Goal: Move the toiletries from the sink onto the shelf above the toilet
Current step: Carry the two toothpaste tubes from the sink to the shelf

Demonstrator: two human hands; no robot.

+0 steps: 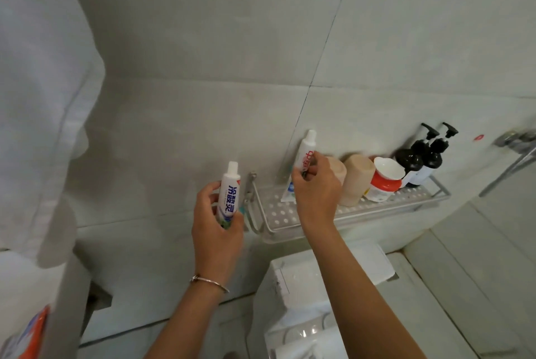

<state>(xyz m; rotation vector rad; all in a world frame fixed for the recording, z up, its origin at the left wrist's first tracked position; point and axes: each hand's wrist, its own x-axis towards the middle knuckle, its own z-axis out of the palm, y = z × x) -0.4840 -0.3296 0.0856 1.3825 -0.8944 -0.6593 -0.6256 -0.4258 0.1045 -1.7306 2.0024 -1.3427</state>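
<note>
- the left hand (pixel 216 231) grips a white toothpaste tube with blue lettering (pixel 228 194), fingers curled round its lower half; the tube stands upright, cap up, in the air just left of the shelf, not on it.
- a thin silver bangle (pixel 209 282) circles the left wrist.
- the right hand (pixel 316 184) pinches a white toothpaste tube with red lettering (pixel 305 157) between thumb and curled fingers; this tube stands cap up at the left part of the shelf, leaning toward the tiled wall, its flat end down at the shelf floor.
- the perforated metal wall shelf with a wire rail (pixel 290 220) is fixed to the pale grey tiled wall (pixel 203 68).
- on the shelf, to the right of the right hand, stand two beige cups (pixel 355 181), then a white jar with an orange-red band (pixel 383 183), then two dark pump bottles (pixel 420 159) at the far end.
- below the shelf sits the white toilet tank (pixel 333 265).
- a white cloth (pixel 37 97) hangs at the left edge.
</note>
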